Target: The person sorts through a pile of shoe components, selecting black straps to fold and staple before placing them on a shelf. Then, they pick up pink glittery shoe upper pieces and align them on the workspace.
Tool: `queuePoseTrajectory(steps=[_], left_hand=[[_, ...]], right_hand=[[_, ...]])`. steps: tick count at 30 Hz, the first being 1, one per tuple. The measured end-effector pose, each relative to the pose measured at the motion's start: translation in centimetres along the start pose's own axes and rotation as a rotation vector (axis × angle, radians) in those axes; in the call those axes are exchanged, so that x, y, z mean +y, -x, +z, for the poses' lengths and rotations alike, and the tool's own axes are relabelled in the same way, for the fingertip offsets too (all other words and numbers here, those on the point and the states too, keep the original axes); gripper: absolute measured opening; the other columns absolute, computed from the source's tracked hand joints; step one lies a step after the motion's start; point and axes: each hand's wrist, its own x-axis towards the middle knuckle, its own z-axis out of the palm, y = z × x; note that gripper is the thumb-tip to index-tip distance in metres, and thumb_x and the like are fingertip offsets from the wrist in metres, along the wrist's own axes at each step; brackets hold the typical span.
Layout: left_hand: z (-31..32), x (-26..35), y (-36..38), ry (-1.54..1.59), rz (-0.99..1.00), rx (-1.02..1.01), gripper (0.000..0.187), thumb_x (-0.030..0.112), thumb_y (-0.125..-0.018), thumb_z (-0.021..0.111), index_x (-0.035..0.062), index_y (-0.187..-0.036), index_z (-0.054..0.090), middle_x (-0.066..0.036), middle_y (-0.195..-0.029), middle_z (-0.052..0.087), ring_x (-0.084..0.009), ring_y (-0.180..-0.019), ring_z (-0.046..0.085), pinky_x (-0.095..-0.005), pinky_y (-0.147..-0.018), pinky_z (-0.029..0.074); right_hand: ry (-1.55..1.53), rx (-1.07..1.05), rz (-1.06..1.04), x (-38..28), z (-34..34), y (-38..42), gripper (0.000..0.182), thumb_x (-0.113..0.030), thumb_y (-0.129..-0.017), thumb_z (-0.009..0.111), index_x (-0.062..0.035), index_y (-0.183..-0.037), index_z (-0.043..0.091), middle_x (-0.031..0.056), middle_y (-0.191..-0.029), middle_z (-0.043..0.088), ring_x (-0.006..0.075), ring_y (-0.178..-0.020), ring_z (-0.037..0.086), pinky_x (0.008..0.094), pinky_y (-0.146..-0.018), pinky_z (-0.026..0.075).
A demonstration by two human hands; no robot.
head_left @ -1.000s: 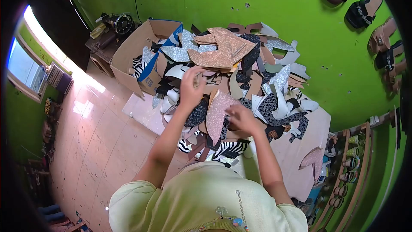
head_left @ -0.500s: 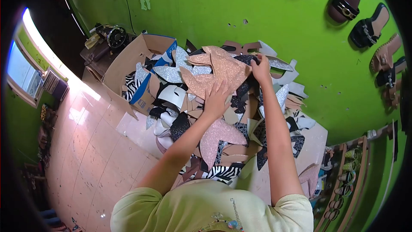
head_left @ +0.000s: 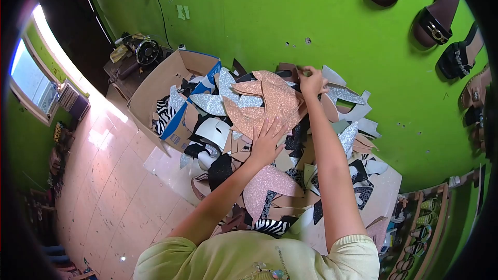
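A big heap of cut shoe-material scraps [head_left: 290,140] covers the table in front of me: glittery pink, silver, black, zebra-print and tan pieces. My left hand [head_left: 267,140] lies flat with spread fingers on the heap, just below a large rose-gold glitter piece [head_left: 270,101]. My right hand [head_left: 313,81] reaches to the far side of the heap near the green wall, fingers pinched on the edge of a brown scrap [head_left: 288,67] there.
An open cardboard box [head_left: 155,85] full of more scraps stands at the left of the heap. A sewing machine [head_left: 140,49] sits behind it. Sandals [head_left: 433,21] hang on the green wall; racks of shoes [head_left: 420,212] stand at the right. Tiled floor [head_left: 114,176] lies to the left.
My right hand has gone from the near middle of the heap to its far edge by the wall. My left hand moved right, onto the heap under the rose-gold piece.
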Motion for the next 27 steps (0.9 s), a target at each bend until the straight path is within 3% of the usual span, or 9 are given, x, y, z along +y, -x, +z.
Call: queuePoseTrajectory(steps=[1,4,12,15,19,21,22,25,27], left_hand=[[0.1,-0.1,-0.1,0.002,-0.001,0.004,0.063,0.032,-0.081,0.055,0.0266,-0.137,0.027,-0.009,-0.146,0.012,-0.0372,-0.132,0.012,-0.0626,-0.098,0.016],[0.2,-0.2,0.0,0.024,0.005,0.011,0.062,0.032,-0.081,0.055,0.0265,-0.137,0.027,-0.009,-0.146,0.012,-0.0375,-0.132,0.013,-0.0631,-0.098,0.014],[0.2,-0.2,0.2,0.043,-0.002,0.033,0.062,0.032,-0.08,0.056,0.0261,-0.136,0.03,-0.009,-0.145,0.016,-0.0349,-0.132,0.014,-0.0602,-0.101,0.011],[0.1,-0.1,0.2,0.06,-0.007,0.032,0.063,0.032,-0.08,0.056,0.0263,-0.136,0.03,-0.008,-0.145,0.016,-0.0348,-0.132,0.014,-0.0604,-0.101,0.011],[0.2,-0.3,0.3,0.061,-0.005,0.044,0.063,0.031,-0.079,0.057,0.0263,-0.136,0.03,-0.009,-0.145,0.016,-0.0345,-0.132,0.014,-0.0598,-0.101,0.011],[-0.1,-0.3,0.1,0.071,0.006,0.006,0.064,0.032,-0.081,0.055,0.0278,-0.138,0.025,-0.008,-0.146,0.011,-0.0371,-0.133,0.008,-0.0641,-0.098,0.011],[-0.5,-0.3,0.1,0.071,-0.001,0.003,0.064,0.032,-0.081,0.055,0.0278,-0.138,0.025,-0.008,-0.146,0.011,-0.0371,-0.133,0.008,-0.0641,-0.098,0.011],[-1.8,-1.1,0.3,0.131,-0.013,-0.012,0.057,0.028,-0.08,0.058,0.0208,-0.133,0.037,-0.009,-0.142,0.025,-0.0336,-0.132,0.018,-0.0548,-0.102,0.018],[-2.6,-2.9,1.0,0.683,-0.052,0.097,0.044,0.019,-0.078,0.061,0.0114,-0.121,0.051,-0.01,-0.131,0.043,-0.0294,-0.125,0.034,-0.0409,-0.102,0.027]], right_hand=[[0.001,0.001,-0.004,0.5,0.1,0.3,0.018,-0.024,-0.066,0.071,-0.0199,-0.083,0.066,-0.0018,-0.094,0.058,0.0257,-0.099,0.044,0.0504,-0.088,0.022],[-0.068,0.19,-0.703,1.9,-0.3,1.9,0.015,-0.01,-0.061,0.07,-0.0185,-0.071,0.063,-0.0049,-0.082,0.057,0.0183,-0.087,0.048,0.0474,-0.087,0.023],[-0.044,0.15,-0.923,3.7,-1.0,4.0,0.012,-0.009,-0.062,0.068,-0.016,-0.069,0.061,-0.0061,-0.081,0.056,0.0175,-0.085,0.05,0.0483,-0.088,0.023],[-0.077,0.153,-0.862,3.0,-1.4,3.7,0.012,-0.01,-0.064,0.068,-0.0169,-0.07,0.06,-0.0064,-0.079,0.056,0.0172,-0.084,0.05,0.0467,-0.087,0.023],[-0.272,0.188,-0.448,2.4,-1.0,0.5,0.009,-0.02,-0.071,0.068,-0.016,-0.074,0.061,-0.0037,-0.078,0.059,0.0184,-0.089,0.053,0.0422,-0.083,0.024],[-0.356,-0.046,0.024,2.9,-0.9,-1.5,0.031,-0.027,-0.071,0.069,-0.0082,-0.094,0.059,0.006,-0.092,0.06,0.0244,-0.1,0.051,0.0463,-0.088,0.023],[-0.356,-0.054,0.024,3.0,-1.0,-1.4,0.031,-0.027,-0.071,0.069,-0.0082,-0.094,0.059,0.006,-0.092,0.06,0.0244,-0.1,0.051,0.0463,-0.088,0.023],[-0.197,0.02,0.186,3.4,-1.3,-0.5,0.059,-0.032,-0.071,0.068,-0.0008,-0.115,0.045,0.0184,-0.116,0.048,0.0312,-0.114,0.042,0.049,-0.095,0.019],[-0.133,0.185,0.142,4.7,-1.4,0.6,0.07,-0.032,-0.071,0.067,-0.0019,-0.125,0.032,0.0214,-0.128,0.031,0.0354,-0.119,0.032,0.0507,-0.1,0.015]])
